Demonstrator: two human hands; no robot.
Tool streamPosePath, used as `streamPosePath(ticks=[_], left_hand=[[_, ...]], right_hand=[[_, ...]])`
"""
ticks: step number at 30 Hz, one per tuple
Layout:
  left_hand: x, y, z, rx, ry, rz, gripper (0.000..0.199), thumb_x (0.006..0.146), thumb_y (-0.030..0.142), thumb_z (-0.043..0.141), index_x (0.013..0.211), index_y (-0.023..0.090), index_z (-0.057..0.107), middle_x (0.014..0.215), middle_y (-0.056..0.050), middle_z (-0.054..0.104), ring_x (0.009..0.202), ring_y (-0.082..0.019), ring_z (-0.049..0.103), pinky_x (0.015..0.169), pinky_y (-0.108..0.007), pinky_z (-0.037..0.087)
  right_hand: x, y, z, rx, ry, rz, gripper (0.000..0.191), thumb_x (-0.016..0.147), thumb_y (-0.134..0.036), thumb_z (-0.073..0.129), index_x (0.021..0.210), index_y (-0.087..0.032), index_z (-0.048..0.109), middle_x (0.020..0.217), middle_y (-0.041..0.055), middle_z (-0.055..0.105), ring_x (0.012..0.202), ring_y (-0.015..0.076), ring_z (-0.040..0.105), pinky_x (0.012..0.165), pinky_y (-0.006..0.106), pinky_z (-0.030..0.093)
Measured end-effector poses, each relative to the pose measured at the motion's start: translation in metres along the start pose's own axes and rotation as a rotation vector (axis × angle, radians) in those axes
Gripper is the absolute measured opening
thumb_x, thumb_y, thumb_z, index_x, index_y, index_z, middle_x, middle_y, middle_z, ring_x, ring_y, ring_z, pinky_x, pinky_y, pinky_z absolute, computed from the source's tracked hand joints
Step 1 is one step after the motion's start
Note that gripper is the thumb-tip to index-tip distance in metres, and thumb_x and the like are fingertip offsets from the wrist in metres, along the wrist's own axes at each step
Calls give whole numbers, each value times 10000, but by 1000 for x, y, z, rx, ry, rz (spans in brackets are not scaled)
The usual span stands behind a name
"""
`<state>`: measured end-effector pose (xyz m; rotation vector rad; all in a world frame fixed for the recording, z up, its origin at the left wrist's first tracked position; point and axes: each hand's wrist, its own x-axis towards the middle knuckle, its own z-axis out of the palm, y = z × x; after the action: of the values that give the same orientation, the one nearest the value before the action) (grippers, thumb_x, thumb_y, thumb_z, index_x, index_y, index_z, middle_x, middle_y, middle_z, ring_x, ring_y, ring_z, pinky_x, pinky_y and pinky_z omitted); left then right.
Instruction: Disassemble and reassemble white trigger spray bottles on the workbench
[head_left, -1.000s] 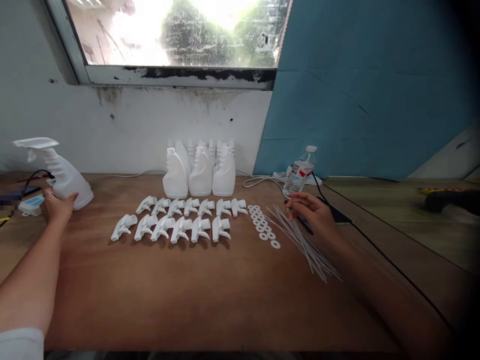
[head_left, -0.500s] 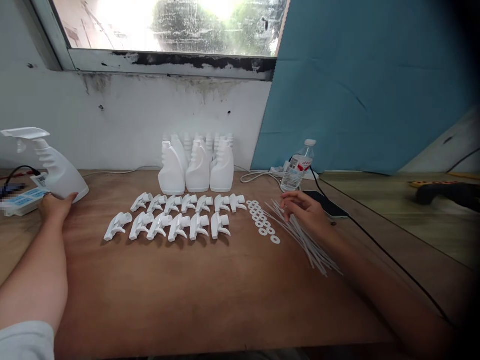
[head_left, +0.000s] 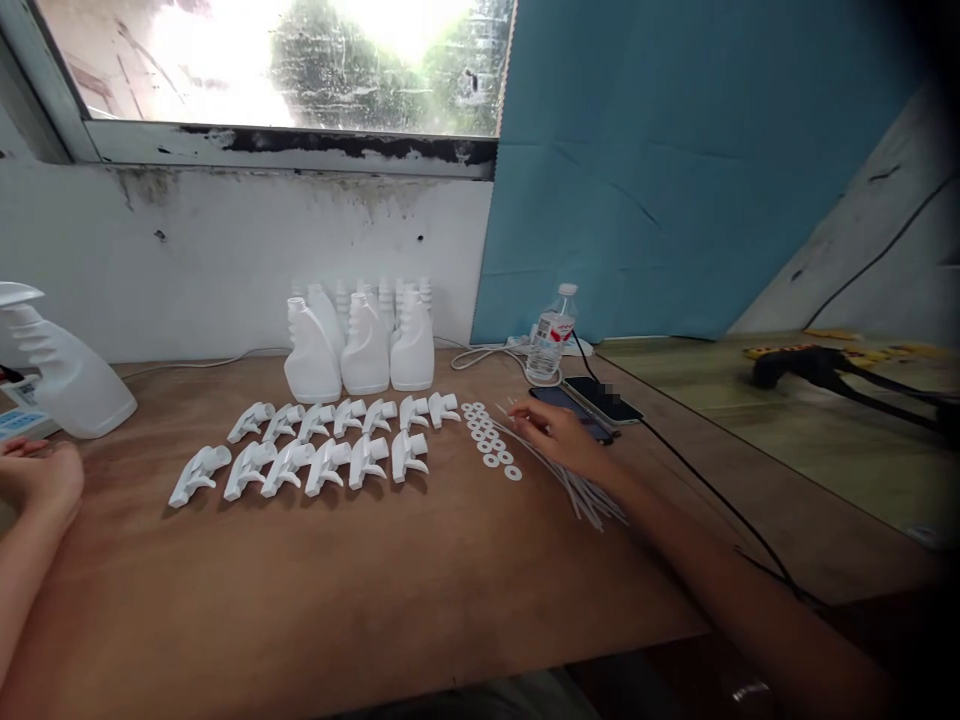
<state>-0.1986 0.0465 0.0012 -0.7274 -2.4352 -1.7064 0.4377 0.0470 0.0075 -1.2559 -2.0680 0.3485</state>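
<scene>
At the left edge my left hand point(head_left: 46, 478) lies just in front of a white spray bottle point(head_left: 79, 385) with its trigger head on, apart from it, fingers partly curled and nothing seen in them. Over a bundle of thin white tubes point(head_left: 581, 495) hovers my right hand point(head_left: 551, 430), its fingers bent loosely; whether they pinch a tube is too small to tell. Beside the tubes lie several white rings point(head_left: 491, 440). Two rows of white trigger heads point(head_left: 328, 468) lie left of the rings. White bottles without heads point(head_left: 366, 345) stand upright behind them.
A labelled water bottle point(head_left: 551, 335) stands at the back right by a white cable. Two phones point(head_left: 602, 398) lie behind my right hand, with a black cable running forward. A black and yellow object point(head_left: 810, 365) is at the far right.
The view has turned to the right. My left hand has let go of the spray bottle and moved toward me. My right hand stays over the upper ends of the tubes.
</scene>
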Motion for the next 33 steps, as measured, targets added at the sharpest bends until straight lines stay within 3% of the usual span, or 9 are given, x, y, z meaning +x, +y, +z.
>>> streamPosePath(ticks=[3, 6, 10, 12, 14, 16, 21, 28, 33], left_hand=[[-25, 24, 9, -69, -56, 253, 332, 587, 188, 580, 888, 190, 440, 822, 19, 508, 697, -158, 505, 647, -278, 443], [-75, 67, 19, -115, -218, 512, 288, 745, 274, 563, 1009, 165, 527, 969, -45, 597, 818, -190, 579, 768, -328, 496], [-165, 118, 26, -104, -639, 1054, 230, 881, 310, 489, 1025, 153, 575, 1059, -99, 622, 974, -218, 597, 892, -360, 482], [-207, 132, 29, -93, -829, 1364, 223, 903, 298, 478, 1045, 173, 596, 1154, -116, 603, 1091, -236, 561, 946, -377, 462], [-243, 139, 31, -53, -896, 1629, 253, 917, 274, 475, 1117, 178, 596, 1213, -123, 595, 1196, -270, 500, 1028, -445, 391], [-268, 141, 33, 0, -923, 1788, 287, 916, 287, 496, 1163, 168, 585, 1255, -141, 576, 1233, -297, 466, 1040, -484, 361], [-296, 137, 42, 54, -918, 1866, 231, 896, 270, 547, 1081, 153, 621, 1262, -152, 561, 1210, -313, 477, 985, -476, 399], [-295, 126, 53, -12, -890, 1829, 222, 911, 97, 434, 987, 148, 636, 1201, -134, 596, 1145, -287, 518, 937, -460, 443], [-295, 120, 35, -301, -1045, 1644, 230, 940, 124, 414, 1065, 163, 603, 1157, -128, 623, 1059, -220, 578, 883, -369, 498]], right_hand=[[-3, -4, -4, -166, -151, -110, 212, 899, -287, 464, 928, -172, 640, 870, 77, 664, 721, 167, 571, 680, 290, 437], [-6, -5, -7, -231, -333, -197, 192, 889, -269, 501, 892, -167, 663, 833, 68, 660, 749, 175, 574, 710, 290, 431], [-8, -7, -8, -242, -492, -244, 175, 893, -270, 540, 897, -171, 684, 857, 62, 660, 815, 184, 588, 752, 291, 432], [-9, -9, -8, -241, -516, -237, 177, 897, -266, 547, 919, -173, 695, 895, 67, 661, 848, 188, 594, 772, 295, 436], [-10, -10, -7, -231, -530, -221, 174, 893, -261, 558, 934, -174, 703, 920, 72, 662, 866, 192, 598, 781, 298, 441], [-11, -10, -7, -209, -546, -205, 164, 881, -261, 580, 940, -177, 708, 939, 72, 663, 877, 194, 600, 791, 300, 445], [-12, -11, -7, -152, -582, -175, 144, 862, -245, 599, 941, -188, 705, 945, 58, 654, 850, 176, 597, 774, 285, 449], [-15, -26, -3, -82, -569, -166, 138, 809, -180, 605, 940, -171, 650, 855, 34, 624, 741, 145, 549, 669, 256, 441], [-11, -44, -2, 57, -479, -262, 165, 775, -104, 559, 915, -170, 616, 887, 33, 609, 804, 147, 544, 748, 274, 455]])
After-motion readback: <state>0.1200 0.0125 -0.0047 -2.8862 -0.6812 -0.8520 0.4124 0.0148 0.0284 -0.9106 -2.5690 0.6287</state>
